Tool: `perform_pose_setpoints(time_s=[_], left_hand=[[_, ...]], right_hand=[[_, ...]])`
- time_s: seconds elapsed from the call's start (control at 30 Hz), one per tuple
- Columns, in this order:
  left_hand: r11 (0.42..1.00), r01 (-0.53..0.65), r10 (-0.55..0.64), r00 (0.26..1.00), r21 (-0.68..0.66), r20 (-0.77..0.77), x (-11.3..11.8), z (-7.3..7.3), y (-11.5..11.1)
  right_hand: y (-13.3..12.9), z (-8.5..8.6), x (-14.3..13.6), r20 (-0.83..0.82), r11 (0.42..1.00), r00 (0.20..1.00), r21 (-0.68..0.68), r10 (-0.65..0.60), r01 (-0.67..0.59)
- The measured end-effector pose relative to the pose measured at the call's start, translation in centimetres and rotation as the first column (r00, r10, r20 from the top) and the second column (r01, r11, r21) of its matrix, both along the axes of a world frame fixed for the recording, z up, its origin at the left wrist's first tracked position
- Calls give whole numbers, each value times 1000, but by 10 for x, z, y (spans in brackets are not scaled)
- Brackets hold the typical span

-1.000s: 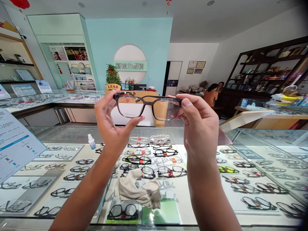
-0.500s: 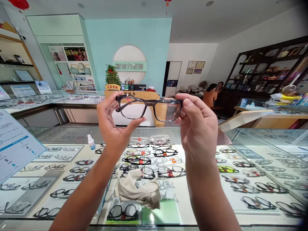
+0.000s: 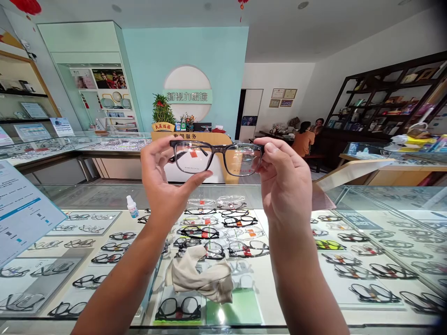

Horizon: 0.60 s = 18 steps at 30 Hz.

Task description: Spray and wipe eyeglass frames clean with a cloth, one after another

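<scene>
**Levelled since 1 s ago: glasses (image 3: 219,149), both hands shifted slightly inward**

L end of glasses now sits a bit lower than 1 s back; pair nearly straight across. Held up mid-view, clear of counter (image 3: 266,304), lenses upright, desk (image 3: 209,138) visible behind & through them.

Grip, L hand (image 3: 162,172): thumb & fingers spread wide in a C, L end of glasses taken btwn them. Fingertips at top outer corner, partly hidden by frame; thumb tip at lower rim, toward nose bridge. Can't tell how hard thumb presses.

Grip, R hand (image 3: 286,170): tighter. Thumb & index pinch R outer corner by hinge; other fingers curled in below, partly hidden.

Glasses: dark see-through rims, lettering low on R lens, finer print on L lens (too small to read). Dark arm shows behind L lens. Red-orange patch there too; can't tell if tag or backgrd.

Below hands, on counter: rows of display frames (image 3: 199,232), many w/ red tags; beige cloth (image 3: 200,275) crumpled, nr edge; green sheet (image 3: 233,312) just beside black pair (image 3: 179,309). Small white bottle (image 3: 132,208) stands far side, L of L forearm.

Back R: person in orange (image 3: 303,139), seated, well apart.
</scene>
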State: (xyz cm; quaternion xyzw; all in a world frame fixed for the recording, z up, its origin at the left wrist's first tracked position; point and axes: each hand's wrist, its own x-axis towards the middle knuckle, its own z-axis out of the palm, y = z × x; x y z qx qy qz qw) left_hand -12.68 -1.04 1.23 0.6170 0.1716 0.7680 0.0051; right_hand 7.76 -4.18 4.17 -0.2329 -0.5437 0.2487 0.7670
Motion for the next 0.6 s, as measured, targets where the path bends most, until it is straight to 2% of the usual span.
perform_pose_setpoints(time_s=[0.17, 0.4, 0.6], left_hand=[[999, 32, -32, 999, -42, 7, -3, 1, 0], [982, 173, -169, 983, -73, 66, -6, 1, 4], [965, 250, -247, 968, -74, 51, -5, 5, -2]], right_hand=[[2, -1, 1, 31, 1000, 999, -9, -6, 6], [4, -2, 0, -12, 994, 994, -19, 106, -106], [6, -4, 0, 82, 995, 993, -46, 90, -87]])
